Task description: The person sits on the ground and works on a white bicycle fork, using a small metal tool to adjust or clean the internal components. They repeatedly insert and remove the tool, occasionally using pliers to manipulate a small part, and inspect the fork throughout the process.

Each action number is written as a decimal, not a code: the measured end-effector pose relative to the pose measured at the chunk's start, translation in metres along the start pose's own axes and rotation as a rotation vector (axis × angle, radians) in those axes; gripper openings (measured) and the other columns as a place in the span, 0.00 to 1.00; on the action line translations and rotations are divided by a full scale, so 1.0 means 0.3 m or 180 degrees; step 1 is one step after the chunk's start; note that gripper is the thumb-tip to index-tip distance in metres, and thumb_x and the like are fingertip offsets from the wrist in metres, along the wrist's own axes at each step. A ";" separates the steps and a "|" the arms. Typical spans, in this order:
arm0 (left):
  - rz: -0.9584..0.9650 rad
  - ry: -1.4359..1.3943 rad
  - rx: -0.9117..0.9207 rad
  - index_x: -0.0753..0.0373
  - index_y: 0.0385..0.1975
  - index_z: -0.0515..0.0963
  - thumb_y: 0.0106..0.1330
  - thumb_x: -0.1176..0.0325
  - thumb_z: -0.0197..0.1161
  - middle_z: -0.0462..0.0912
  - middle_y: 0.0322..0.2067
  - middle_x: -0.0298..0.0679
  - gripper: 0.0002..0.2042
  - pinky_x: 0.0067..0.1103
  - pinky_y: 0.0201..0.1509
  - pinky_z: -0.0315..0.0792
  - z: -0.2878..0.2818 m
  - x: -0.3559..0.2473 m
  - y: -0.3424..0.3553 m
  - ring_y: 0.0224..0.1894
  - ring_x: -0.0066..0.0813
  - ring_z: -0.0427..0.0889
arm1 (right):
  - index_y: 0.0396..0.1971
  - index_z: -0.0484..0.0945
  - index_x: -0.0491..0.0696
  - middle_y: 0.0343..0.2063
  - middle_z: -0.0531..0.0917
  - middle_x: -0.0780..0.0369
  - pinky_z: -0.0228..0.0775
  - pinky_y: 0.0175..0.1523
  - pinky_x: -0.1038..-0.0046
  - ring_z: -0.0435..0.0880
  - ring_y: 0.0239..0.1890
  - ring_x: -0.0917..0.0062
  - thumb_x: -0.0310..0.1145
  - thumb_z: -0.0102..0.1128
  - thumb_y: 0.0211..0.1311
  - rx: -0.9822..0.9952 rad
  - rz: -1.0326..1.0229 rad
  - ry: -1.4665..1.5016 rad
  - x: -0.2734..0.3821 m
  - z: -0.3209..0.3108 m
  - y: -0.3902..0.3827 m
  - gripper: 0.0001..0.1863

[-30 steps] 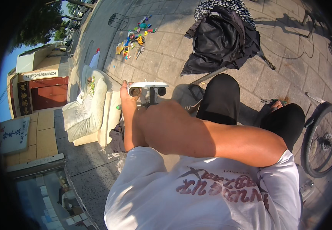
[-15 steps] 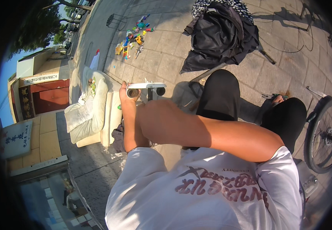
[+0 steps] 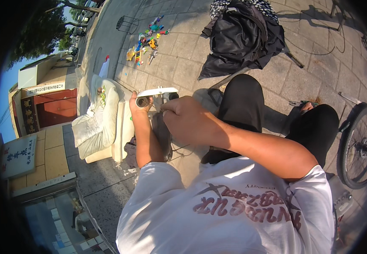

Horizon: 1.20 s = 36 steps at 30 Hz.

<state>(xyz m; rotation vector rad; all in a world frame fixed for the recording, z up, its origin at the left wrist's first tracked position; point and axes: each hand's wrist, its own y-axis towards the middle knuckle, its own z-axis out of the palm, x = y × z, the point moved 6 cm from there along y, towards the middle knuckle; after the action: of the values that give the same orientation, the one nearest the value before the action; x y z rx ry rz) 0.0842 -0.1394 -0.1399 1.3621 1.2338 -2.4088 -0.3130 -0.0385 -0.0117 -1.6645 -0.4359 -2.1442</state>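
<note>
My left hand is wrapped round a white toy plane, which has a long flat wing and dark round openings like engines beneath it. My right hand is closed just below the plane's right side, fingers curled and thumb side toward the toy. What lies between those right fingers is too small to make out. The palm of my left hand is partly hidden by the toy. Below the plane, between my two forearms, a dark grey shape shows; I cannot tell what it is.
A cream padded armchair stands close on the left. Several colourful small toys lie on the paving ahead. A black bag or jacket is heaped ahead of my knees. On the right are a bicycle wheel and a foot pump spring-like part.
My right hand has moved up and to the right, off my left wrist, and its curled fingers now show beside the plane. The plane has tilted and shifted slightly left.
</note>
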 end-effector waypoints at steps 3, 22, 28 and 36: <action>0.0080 0.0030 -0.0081 0.66 0.49 0.71 0.81 0.46 0.43 0.82 0.38 0.45 0.24 0.40 0.41 0.83 0.017 -0.003 -0.031 0.37 0.41 0.84 | 0.48 0.82 0.33 0.29 0.86 0.47 0.77 0.44 0.65 0.87 0.34 0.68 0.33 0.50 0.68 -0.0065 0.0049 0.0186 -0.007 -0.019 -0.023 0.20; -0.0010 -0.0081 -0.0246 0.62 0.36 0.73 0.81 0.47 0.44 0.80 0.27 0.39 0.23 0.34 0.33 0.74 -0.076 -0.033 0.032 0.27 0.37 0.77 | 0.41 0.82 0.35 0.30 0.86 0.45 0.77 0.42 0.57 0.87 0.34 0.54 0.29 0.52 0.64 0.0622 -0.0038 -0.1314 0.108 -0.035 -0.103 0.14; 0.0097 -0.0476 -0.0228 0.61 0.38 0.72 0.81 0.46 0.45 0.78 0.27 0.39 0.22 0.35 0.39 0.78 0.011 -0.006 -0.090 0.31 0.36 0.79 | 0.32 0.83 0.40 0.28 0.86 0.50 0.78 0.38 0.56 0.88 0.32 0.55 0.30 0.62 0.56 0.0843 -0.0781 -0.1987 0.188 0.035 -0.139 0.09; 0.0084 -0.0214 -0.0080 0.55 0.33 0.69 0.79 0.44 0.49 0.73 0.19 0.28 0.20 0.35 0.36 0.78 0.002 -0.010 -0.058 0.23 0.29 0.77 | 0.27 0.84 0.40 0.28 0.85 0.53 0.77 0.31 0.60 0.88 0.28 0.59 0.28 0.65 0.50 0.1167 -0.1008 -0.2455 0.198 0.120 -0.120 0.07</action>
<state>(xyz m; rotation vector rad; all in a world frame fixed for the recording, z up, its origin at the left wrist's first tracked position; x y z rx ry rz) 0.0776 -0.1292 -0.1270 1.2718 1.2175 -2.3922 -0.3128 0.0033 0.0546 -2.2395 -1.2923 -1.3796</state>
